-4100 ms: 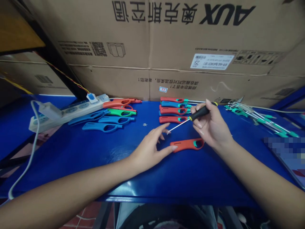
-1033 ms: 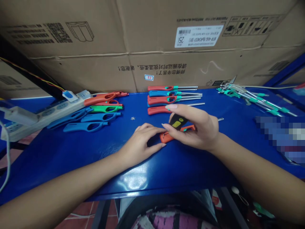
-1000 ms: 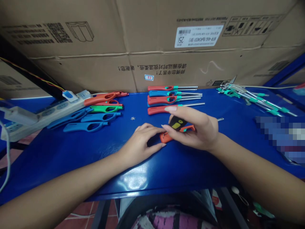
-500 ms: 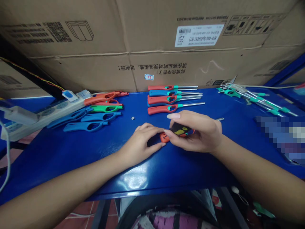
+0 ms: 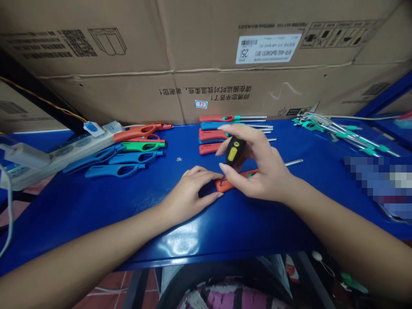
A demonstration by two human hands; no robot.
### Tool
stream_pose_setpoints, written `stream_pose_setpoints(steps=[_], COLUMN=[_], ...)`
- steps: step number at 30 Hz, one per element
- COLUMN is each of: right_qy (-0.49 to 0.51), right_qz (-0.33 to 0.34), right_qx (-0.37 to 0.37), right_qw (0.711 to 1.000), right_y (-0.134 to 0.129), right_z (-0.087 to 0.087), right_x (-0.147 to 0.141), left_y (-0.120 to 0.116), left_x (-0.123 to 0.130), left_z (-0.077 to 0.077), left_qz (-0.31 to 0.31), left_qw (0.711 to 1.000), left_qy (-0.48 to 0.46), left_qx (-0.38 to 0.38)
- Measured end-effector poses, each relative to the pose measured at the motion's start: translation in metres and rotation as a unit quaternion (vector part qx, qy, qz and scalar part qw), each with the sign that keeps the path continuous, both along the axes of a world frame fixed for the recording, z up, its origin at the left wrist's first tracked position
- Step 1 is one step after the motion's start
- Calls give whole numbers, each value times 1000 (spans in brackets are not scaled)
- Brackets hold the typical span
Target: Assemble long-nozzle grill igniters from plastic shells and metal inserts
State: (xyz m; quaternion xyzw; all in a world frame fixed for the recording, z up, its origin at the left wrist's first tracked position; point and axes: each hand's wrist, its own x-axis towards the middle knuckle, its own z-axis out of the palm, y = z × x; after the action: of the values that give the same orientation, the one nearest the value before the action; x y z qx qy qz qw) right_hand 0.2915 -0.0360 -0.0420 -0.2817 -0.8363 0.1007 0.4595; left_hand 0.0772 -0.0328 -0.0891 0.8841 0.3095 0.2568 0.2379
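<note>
An orange-red long-necked lighter lies on the blue table, its metal tube pointing right. My left hand steadies its butt end between thumb and fingers. Above the lighter, my right hand grips a screwdriver by its black and yellow handle, which stands tilted; its shaft and tip cannot be made out. The right hand covers the lighter's middle. Several small screws lie loose beyond my left hand. Farther back is a stack of red and blue lighters with metal tubes.
Orange, green and blue lighter shells lie at left beside a white power strip with plugs and cables. Metal tubes with teal parts are heaped at back right. A cardboard box stands behind the table.
My right hand has risen slightly and moved left, turning the screwdriver handle from lying low to more upright. More of the orange-red lighter shows. My left hand stays in place.
</note>
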Motion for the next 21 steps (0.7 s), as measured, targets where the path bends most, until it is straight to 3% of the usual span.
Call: stream_pose_setpoints(steps=[4,11,13,17,21], right_qy=[-51,-122,-107,-84,-73], right_qz=[28,-81,-102,-57,-89], right_qx=[-87,63,56,-20,84], right_qw=[995,987,987,995,990], right_y=[-3,-5,-4,-1,0], right_z=[9,10,9,6,6], right_x=[3,2,1,2,4], left_y=[0,0,-1,-1,-1], left_x=[1,2,2,1,2], left_z=[2,0,0,0,-1], left_qz=[7,8,7,4,-5], left_qw=[1000,1000,1000,1000,1000], left_qy=[1,-6,-7,1,-2], left_qx=[-12,6,5,-7,15])
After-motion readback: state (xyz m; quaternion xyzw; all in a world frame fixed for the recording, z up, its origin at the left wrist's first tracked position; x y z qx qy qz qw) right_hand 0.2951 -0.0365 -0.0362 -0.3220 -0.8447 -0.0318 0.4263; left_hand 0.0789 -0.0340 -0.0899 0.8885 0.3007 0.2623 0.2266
